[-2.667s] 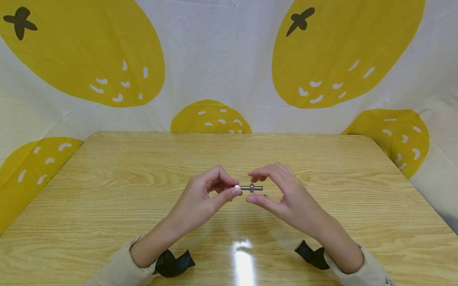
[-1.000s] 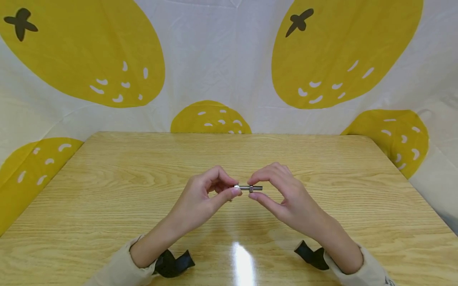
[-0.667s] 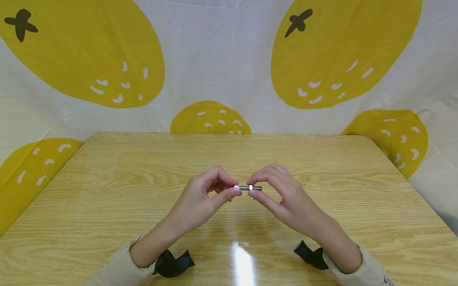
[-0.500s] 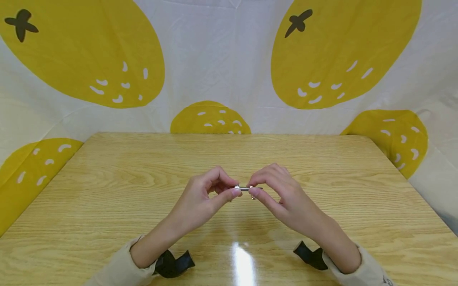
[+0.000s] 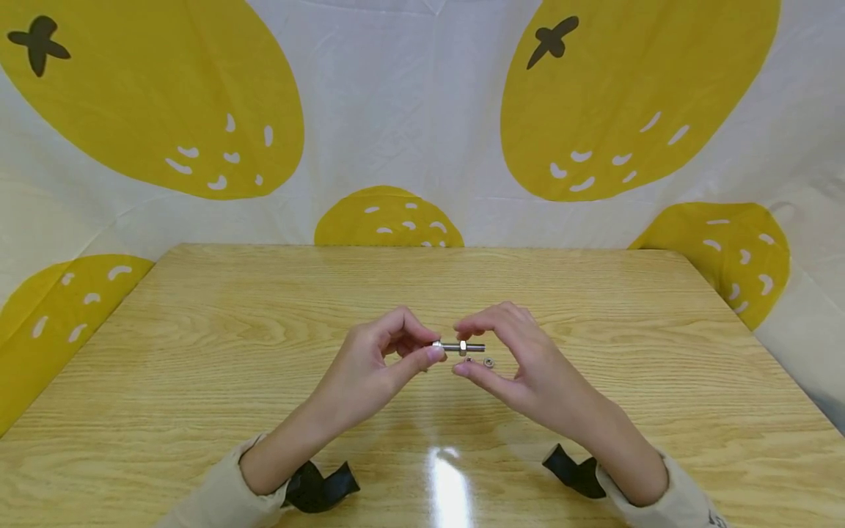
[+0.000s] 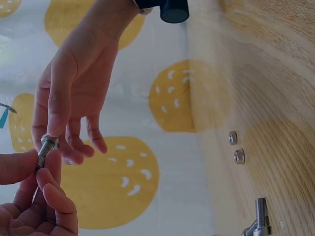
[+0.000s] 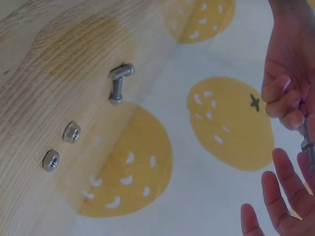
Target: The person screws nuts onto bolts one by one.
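Note:
My left hand [image 5: 376, 363] pinches the head end of a silver bolt [image 5: 477, 347] between thumb and forefinger, its threaded shank pointing right above the table. A hex nut [image 5: 463, 347] sits partway along the thread. My right hand [image 5: 528, 359] is around the nut, with thumb and forefinger spread apart, one on each side of it. In the left wrist view, the bolt [image 6: 47, 147] slants up from the left fingertips toward the right hand. The right wrist view catches only part of the bolt [image 7: 309, 150] at its edge.
Two loose hex nuts [image 7: 72, 132] [image 7: 50, 161] lie on the wooden table [image 5: 264, 293]. Near them, two more bolts [image 7: 116, 91] lie close together, one against the other. A cloth printed with yellow fruit [image 5: 409, 110] hangs behind the table's far edge.
The right thumb and forefinger closed on the nut, shifted against it, and now are apart from it again. The nut has turned and sits slightly further left. My left hand stays in place.

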`<state>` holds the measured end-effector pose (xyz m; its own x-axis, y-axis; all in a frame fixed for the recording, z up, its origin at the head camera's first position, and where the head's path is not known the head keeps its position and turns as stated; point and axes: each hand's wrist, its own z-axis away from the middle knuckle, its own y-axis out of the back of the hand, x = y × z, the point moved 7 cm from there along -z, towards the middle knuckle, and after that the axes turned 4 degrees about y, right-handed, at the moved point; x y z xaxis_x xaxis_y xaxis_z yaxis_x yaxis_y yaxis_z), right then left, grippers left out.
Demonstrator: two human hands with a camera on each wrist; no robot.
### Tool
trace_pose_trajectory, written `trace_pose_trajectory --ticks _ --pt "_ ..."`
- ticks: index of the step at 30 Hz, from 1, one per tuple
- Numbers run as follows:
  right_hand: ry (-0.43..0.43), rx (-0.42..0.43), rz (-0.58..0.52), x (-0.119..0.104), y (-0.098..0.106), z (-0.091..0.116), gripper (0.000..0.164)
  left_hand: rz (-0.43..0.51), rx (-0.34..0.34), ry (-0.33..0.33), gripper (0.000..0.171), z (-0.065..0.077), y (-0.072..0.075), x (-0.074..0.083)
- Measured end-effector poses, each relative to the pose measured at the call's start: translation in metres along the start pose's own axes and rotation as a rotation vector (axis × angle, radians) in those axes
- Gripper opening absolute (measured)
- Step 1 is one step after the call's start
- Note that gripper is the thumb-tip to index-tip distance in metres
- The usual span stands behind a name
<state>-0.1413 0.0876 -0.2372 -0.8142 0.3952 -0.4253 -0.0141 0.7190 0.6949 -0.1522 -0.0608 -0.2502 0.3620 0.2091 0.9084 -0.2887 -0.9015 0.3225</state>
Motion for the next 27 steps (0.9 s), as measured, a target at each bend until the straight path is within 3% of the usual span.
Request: trace_pose_trajectory --ticks 5,12,19,27 --pt "0.066 0.029 -0.015 -0.0046 0.0006 -0.0012 0.027 0.003 -0.007 -0.024 0.009 0.0001 -0.0008 0.0005" --pt "0.087 0.044 -0.011 -0.0053 0.0009 -0.0011 0.024 0.01 -0.009 -0.019 0.009 0.0003 -0.0012 0.0002" --pt "0.061 0.037 0.008 -0.002 -0.0022 -0.0002 0.005 0.004 -0.005 -0.035 0.01 0.0009 -0.0024 0.0024" --pt "-0.029 -0.004 0.019 0.0024 -0.0023 0.0023 0.018 -0.001 -0.004 -0.01 0.009 0.0011 -0.0019 0.0008"
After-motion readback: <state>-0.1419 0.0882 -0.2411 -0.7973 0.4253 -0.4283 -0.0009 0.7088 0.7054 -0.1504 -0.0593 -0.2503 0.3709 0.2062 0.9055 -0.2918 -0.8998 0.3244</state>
